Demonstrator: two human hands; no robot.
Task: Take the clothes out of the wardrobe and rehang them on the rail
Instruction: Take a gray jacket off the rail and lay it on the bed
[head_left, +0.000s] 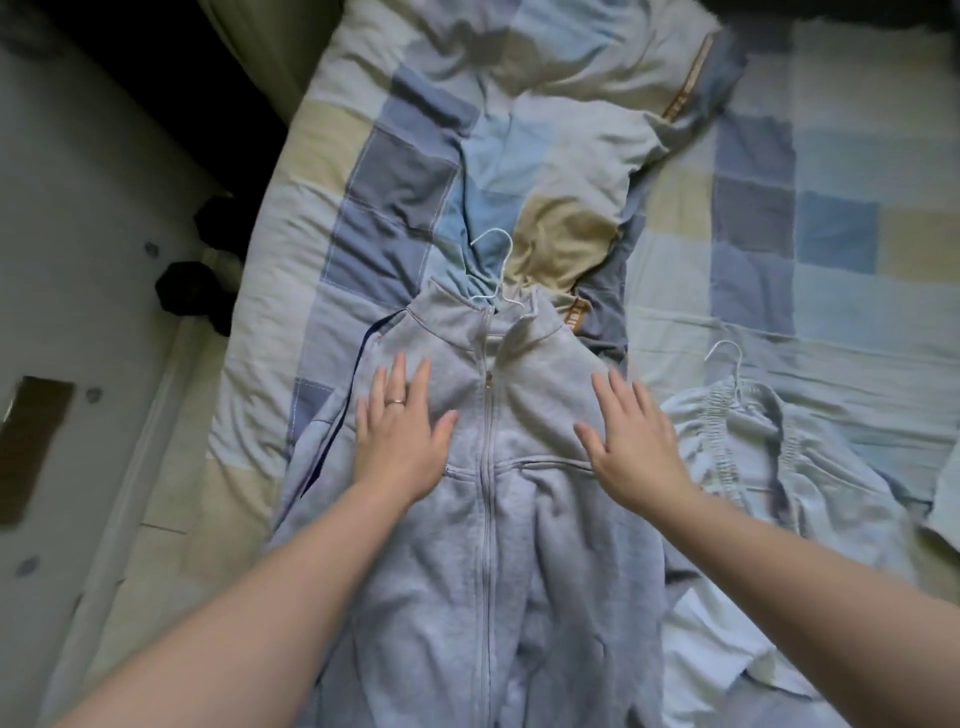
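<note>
my left hand (400, 431) and right hand (631, 441) press spread flat on the grey jacket (519, 545), lying on the bed (831, 312) at 12 o'clock. if i lift by the cloth, the wire hanger (493, 265) could slip from the collar.

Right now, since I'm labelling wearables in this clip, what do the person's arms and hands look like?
The left forearm and right forearm are bare, with no sleeves, watch or bracelet in view. The left hand wears a thin band ring on one finger; the right hand shows no ring. No gloves.
</note>
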